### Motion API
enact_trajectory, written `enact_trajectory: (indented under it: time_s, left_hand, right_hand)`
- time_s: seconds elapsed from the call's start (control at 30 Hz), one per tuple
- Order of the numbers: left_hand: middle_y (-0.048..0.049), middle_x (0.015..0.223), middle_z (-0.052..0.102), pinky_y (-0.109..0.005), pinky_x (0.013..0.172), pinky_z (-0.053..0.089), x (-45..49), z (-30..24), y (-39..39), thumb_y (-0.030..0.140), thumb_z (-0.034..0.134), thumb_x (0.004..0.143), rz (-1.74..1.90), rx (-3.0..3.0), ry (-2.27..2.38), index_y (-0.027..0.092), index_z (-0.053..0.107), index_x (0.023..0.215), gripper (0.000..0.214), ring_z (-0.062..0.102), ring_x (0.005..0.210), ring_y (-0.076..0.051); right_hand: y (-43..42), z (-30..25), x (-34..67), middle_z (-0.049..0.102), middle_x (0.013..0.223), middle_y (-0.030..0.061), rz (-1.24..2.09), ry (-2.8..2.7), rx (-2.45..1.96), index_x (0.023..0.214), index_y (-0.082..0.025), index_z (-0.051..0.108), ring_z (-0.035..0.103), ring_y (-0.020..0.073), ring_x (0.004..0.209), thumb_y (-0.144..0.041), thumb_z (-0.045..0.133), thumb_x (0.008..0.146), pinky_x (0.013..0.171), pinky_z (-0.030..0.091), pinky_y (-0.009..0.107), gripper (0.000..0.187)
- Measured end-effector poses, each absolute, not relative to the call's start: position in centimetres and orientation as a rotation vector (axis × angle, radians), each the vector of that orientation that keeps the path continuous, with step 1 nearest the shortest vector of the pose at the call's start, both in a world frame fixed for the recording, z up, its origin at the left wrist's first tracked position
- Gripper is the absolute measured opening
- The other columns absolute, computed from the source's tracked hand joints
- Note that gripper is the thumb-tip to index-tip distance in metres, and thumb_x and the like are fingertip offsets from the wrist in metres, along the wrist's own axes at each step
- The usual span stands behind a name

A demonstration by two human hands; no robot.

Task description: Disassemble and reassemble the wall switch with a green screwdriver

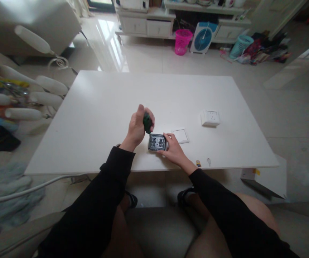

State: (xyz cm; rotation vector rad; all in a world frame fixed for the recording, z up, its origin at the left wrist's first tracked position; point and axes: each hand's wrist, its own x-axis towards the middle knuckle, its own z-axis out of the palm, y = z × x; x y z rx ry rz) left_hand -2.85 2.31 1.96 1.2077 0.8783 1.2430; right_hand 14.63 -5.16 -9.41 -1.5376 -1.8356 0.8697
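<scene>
My left hand is closed around the dark green handle of a screwdriver, held upright with its lower end at the top left corner of an uncovered wall socket. That socket is a small rectangular unit with a dark grey, patterned face and a pale edge. My right hand grips its right side, thumb at the near edge and fingers at the far edge. Just behind my right hand lies a flat white cover frame. Farther right on the table stands a white socket box with its cover on.
The white table has its near edge just before my knees. Near that edge lie a small yellow figure sticker and a small pale item. Beyond the table are a pink basket, a blue fan and a low white cabinet.
</scene>
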Motion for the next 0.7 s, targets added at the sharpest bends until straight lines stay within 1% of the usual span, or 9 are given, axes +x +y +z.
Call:
enact_trajectory:
  time_s: [0.1,0.2,0.27,0.33,0.43,0.5,0.57,0.63,0.7]
  left_hand:
    - [0.0022,0.055,0.048,-0.027,0.042,0.036,-4.3,2.7,2.8,0.091,0.033,0.087,1.344,1.144,0.925,0.024,0.043,0.069,0.070,0.045,0.044,-0.011]
    - [0.0010,0.061,0.052,-0.028,0.049,0.044,-6.0,2.9,3.6,0.081,0.039,0.091,1.411,1.050,0.923,0.025,0.044,0.074,0.059,0.053,0.052,-0.012]
    - [0.0016,0.066,0.055,-0.028,0.053,0.048,-6.8,2.4,4.2,0.068,0.049,0.092,1.390,0.982,1.021,0.025,0.043,0.078,0.045,0.057,0.058,-0.013]
    - [0.0044,0.067,0.053,-0.025,0.050,0.047,-7.4,1.5,4.6,0.048,0.063,0.088,1.347,0.930,1.208,0.026,0.041,0.085,0.031,0.056,0.056,-0.012]
    - [0.0043,0.077,0.056,-0.022,0.046,0.046,-7.8,-0.1,4.7,0.028,0.069,0.082,1.147,1.055,1.532,0.026,0.041,0.095,0.031,0.058,0.056,-0.011]
    - [0.0004,0.084,0.060,-0.024,0.049,0.049,-8.1,-1.0,4.4,0.026,0.071,0.081,0.897,1.252,1.656,0.023,0.047,0.098,0.030,0.063,0.061,-0.013]
    - [-0.0042,0.085,0.064,-0.030,0.056,0.053,-8.4,-1.7,4.1,0.030,0.072,0.082,0.626,1.474,1.728,0.020,0.054,0.099,0.027,0.067,0.067,-0.019]
    - [-0.0094,0.087,0.069,-0.036,0.069,0.056,-8.6,-2.5,3.7,0.033,0.072,0.083,0.421,1.730,1.778,0.018,0.062,0.098,0.023,0.070,0.079,-0.025]
    - [-0.0140,0.095,0.072,-0.041,0.084,0.054,-8.6,-3.2,3.3,0.034,0.070,0.086,0.278,1.977,1.795,0.018,0.068,0.098,0.020,0.070,0.095,-0.031]
  right_hand:
    - [-5.2,-9.5,14.6,0.049,0.142,0.0133,0.874,-1.836,-1.529,0.152,-0.022,0.048,0.050,0.0317,0.138,-0.032,0.088,0.071,0.123,0.038,0.051,0.090]
    - [-5.2,-9.5,14.5,0.049,0.142,0.0139,0.885,-1.831,-1.543,0.153,-0.021,0.048,0.051,0.0316,0.137,-0.032,0.089,0.070,0.122,0.039,0.051,0.093]
    - [-5.2,-9.4,14.4,0.049,0.143,0.0142,0.889,-1.831,-1.557,0.154,-0.021,0.047,0.052,0.0320,0.137,-0.032,0.089,0.070,0.122,0.040,0.052,0.094]
    - [-5.3,-9.2,14.3,0.049,0.145,0.0151,0.883,-1.842,-1.569,0.154,-0.021,0.045,0.051,0.0323,0.138,-0.031,0.089,0.071,0.121,0.040,0.052,0.095]
    - [-5.5,-8.7,14.1,0.048,0.147,0.0180,0.849,-1.889,-1.575,0.154,-0.019,0.045,0.049,0.0331,0.140,-0.032,0.090,0.073,0.121,0.040,0.052,0.094]
    - [-5.5,-8.3,14.1,0.049,0.148,0.0191,0.817,-1.916,-1.573,0.153,-0.019,0.046,0.048,0.0339,0.141,-0.036,0.088,0.075,0.121,0.040,0.053,0.090]
    - [-5.3,-7.9,14.3,0.050,0.147,0.0182,0.778,-1.922,-1.569,0.151,-0.021,0.049,0.048,0.0340,0.141,-0.039,0.084,0.081,0.120,0.041,0.055,0.080]
    - [-5.0,-7.7,14.9,0.051,0.146,0.0167,0.728,-1.922,-1.580,0.148,-0.022,0.051,0.049,0.0335,0.140,-0.039,0.077,0.087,0.119,0.041,0.055,0.068]
    - [-4.5,-7.6,15.9,0.053,0.145,0.0167,0.676,-1.935,-1.628,0.144,-0.021,0.055,0.050,0.0336,0.138,-0.034,0.073,0.089,0.119,0.042,0.055,0.059]
